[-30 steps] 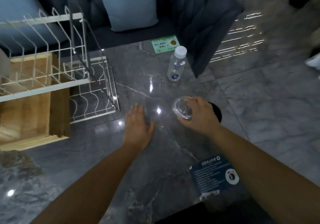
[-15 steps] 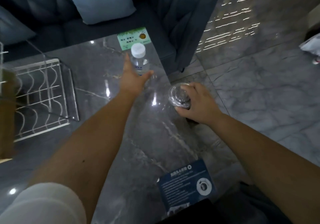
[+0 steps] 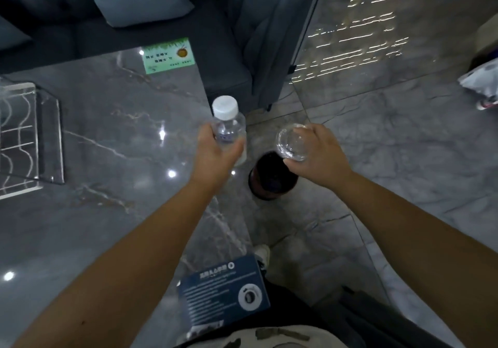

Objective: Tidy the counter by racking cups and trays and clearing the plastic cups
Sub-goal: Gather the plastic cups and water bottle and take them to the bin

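My left hand grips a clear plastic bottle with a white cap, held near the right edge of the grey marble counter. My right hand holds a clear plastic cup on its side, its mouth facing me, out past the counter edge. Directly below and between both hands a dark round bin stands on the floor. A corner of the white wire rack shows at the left edge of the view.
A green card lies at the counter's far edge and a dark blue card at its near edge. A dark sofa with a pale cushion sits behind the counter. Grey marble floor tiles spread to the right.
My left hand reached the bottle, closed on it and brought it right toward the counter edge. My right hand carried the cup off the counter to above the bin. The view swung right.
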Demonstrator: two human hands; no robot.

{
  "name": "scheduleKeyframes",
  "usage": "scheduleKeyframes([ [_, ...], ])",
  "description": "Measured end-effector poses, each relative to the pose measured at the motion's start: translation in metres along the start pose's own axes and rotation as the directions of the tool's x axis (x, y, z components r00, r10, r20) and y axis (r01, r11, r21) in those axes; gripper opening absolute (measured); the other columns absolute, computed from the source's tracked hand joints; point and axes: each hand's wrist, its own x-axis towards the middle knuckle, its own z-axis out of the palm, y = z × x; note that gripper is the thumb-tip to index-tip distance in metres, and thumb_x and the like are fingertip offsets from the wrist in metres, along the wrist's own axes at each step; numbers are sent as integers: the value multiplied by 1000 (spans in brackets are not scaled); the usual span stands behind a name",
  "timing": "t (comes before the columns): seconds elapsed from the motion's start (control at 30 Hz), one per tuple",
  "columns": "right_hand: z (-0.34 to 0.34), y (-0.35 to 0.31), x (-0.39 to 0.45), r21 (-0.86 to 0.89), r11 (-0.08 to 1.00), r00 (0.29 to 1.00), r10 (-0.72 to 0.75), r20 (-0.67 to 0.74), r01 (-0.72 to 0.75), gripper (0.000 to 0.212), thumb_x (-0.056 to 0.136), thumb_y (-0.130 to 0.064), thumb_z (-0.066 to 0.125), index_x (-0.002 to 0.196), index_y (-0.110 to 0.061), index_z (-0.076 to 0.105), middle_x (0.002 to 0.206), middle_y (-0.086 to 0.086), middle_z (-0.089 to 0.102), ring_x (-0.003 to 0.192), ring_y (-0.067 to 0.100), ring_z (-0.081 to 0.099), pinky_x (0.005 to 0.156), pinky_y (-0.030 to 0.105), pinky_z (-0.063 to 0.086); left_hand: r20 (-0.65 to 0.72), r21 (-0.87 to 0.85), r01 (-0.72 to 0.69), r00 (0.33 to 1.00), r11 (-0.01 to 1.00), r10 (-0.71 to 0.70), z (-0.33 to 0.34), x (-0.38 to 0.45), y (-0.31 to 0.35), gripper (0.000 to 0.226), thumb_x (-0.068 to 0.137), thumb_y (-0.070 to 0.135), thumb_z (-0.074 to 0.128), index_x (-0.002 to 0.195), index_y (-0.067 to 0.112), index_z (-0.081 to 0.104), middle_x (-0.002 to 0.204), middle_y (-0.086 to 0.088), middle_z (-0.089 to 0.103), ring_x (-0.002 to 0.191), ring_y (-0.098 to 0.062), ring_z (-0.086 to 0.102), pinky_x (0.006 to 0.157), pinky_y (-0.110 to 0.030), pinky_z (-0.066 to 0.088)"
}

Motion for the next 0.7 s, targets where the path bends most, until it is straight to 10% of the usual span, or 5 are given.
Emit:
scheduleKeyframes([
  [0.23, 15, 78, -20, -12, 989, 989, 147, 9, -147, 69, 69, -44, 80, 129, -18, 55, 121, 13, 52, 113, 33, 49, 98, 42, 42, 72, 26, 221, 972, 975, -223, 93, -23, -27, 43, 82, 32, 73, 113, 28, 43, 114, 0, 60, 96, -5, 60, 80, -16, 46],
  [0.53, 123, 188, 1, 0, 989, 960, 143, 240, -147, 68, 64, -32, 85, 122, -5, 61, 112, 25, 57, 102, 46, 56, 92, 50, 46, -307, 31, 526, 814, 850, -492, 193, -18, -116, 38, 81, 20, 73, 106, 16, 45, 83, 19, 48, 68, 8, 47, 55, 2, 32],
  [0.7, 190, 220, 32, -16, 996, 943, 86, 321, -86, 71, 67, -37, 81, 125, -4, 58, 116, 24, 55, 105, 43, 52, 93, 49, 44, -365, -17, 638, 713, 770, -599, 232, -8, -157, 35, 80, 26, 71, 95, 23, 39, 84, 5, 54, 72, -15, 54, 61, -25, 39],
])
